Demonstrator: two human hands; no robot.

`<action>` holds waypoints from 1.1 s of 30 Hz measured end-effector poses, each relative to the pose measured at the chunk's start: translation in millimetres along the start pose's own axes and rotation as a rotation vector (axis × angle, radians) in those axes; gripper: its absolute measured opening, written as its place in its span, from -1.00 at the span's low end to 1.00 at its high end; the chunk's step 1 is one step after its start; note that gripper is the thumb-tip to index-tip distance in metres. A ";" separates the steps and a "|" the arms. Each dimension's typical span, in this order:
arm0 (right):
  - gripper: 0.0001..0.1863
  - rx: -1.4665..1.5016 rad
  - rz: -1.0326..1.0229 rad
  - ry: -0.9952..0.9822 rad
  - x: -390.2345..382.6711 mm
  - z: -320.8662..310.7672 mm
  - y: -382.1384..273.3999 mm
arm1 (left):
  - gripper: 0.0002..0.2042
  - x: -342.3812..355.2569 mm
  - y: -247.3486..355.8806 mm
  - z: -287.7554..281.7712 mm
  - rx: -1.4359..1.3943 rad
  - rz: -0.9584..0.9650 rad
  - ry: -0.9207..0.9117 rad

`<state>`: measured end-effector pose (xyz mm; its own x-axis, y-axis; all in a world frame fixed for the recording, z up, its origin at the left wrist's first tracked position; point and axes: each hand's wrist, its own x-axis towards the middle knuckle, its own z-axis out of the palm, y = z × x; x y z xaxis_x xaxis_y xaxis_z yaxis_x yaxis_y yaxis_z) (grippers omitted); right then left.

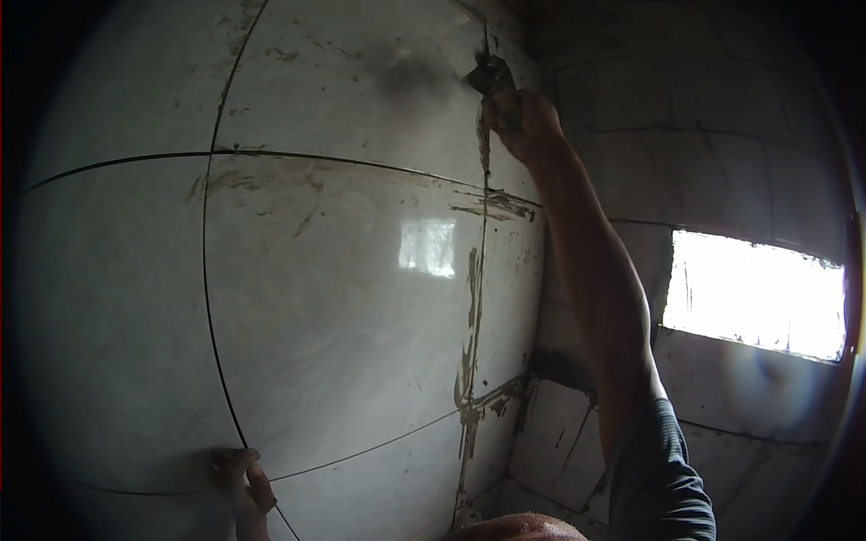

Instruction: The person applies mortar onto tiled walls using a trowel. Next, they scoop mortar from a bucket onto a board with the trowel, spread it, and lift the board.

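Fingers of the right hand (521, 119) grasped a dark tool (490, 74) against the tiled wall (343, 298), while the left hand (242, 482) pressed flat, fingers released.

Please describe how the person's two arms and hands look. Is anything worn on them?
Both hands are bare, without gloves. The right hand ends a long bare forearm; a dark grey short sleeve with faint ribbing covers the upper arm. Of the left hand only the fingers and part of the wrist show, in dim light; no sleeve, watch or ring is visible.
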<state>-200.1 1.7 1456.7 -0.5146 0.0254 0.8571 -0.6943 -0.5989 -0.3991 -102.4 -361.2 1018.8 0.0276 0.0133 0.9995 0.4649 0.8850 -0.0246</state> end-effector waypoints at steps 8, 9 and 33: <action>-0.77 -0.033 0.112 -0.399 92.9 -37.7 -75.8 | -0.88 11.4 6.9 0.0 -0.070 0.037 0.009; -0.74 0.113 0.260 -0.720 99.8 -48.0 -82.7 | -0.88 13.4 6.7 0.6 -0.077 0.040 0.008; -0.80 -0.675 0.025 0.348 -125.2 -213.1 -65.7 | -0.81 -7.9 -16.0 -1.0 0.002 0.114 -0.025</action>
<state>-197.2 208.4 1306.2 -0.5853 0.3363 0.7377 -0.7800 0.0149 -0.6256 -109.2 -376.0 1011.3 0.0583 0.1251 0.9904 0.4579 0.8783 -0.1379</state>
